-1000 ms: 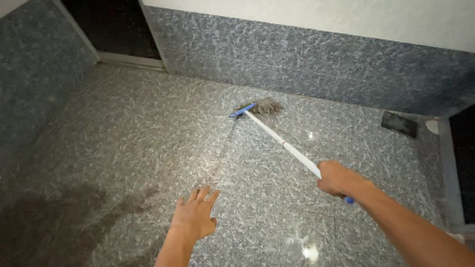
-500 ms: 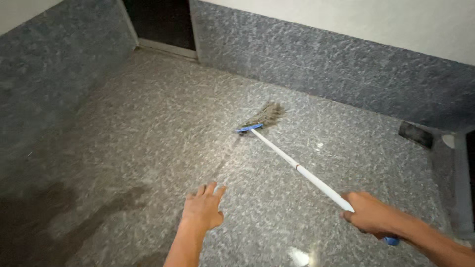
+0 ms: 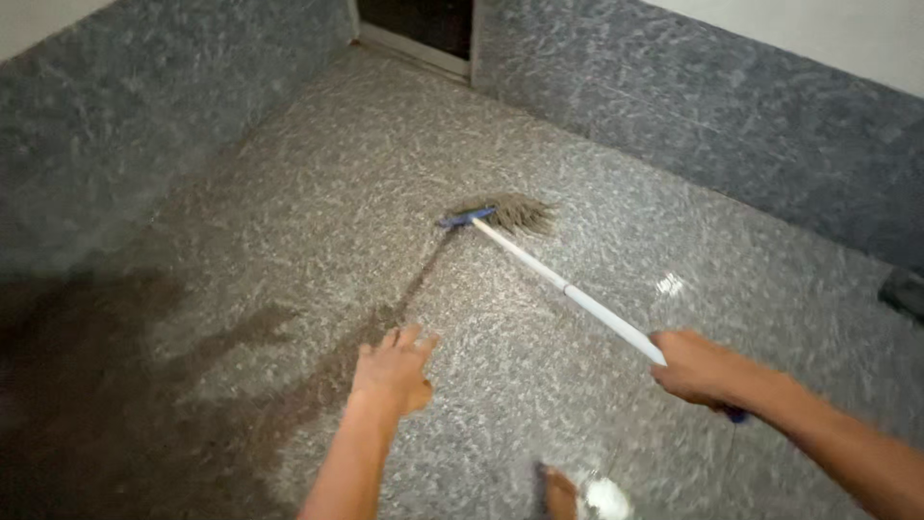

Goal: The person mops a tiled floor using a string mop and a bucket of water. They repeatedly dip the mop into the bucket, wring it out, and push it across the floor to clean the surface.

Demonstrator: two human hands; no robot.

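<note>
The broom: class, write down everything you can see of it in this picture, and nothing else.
The broom has a long, thin white handle, a blue bar at its head and splayed grey-brown bristles. It lies slanted low across the speckled grey floor, bristles down on the floor at the far end, handle running back to the lower right. The right hand is closed round the near end, where a bit of blue grip shows. The left hand is open and clear of it.

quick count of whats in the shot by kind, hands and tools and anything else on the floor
hands: 2, left hand free with fingers spread, right hand gripping the handle
brooms: 1, broom with white handle and blue head
dark things at the right edge of the floor: 1, dark object, too cut off to identify
total: 4
</note>
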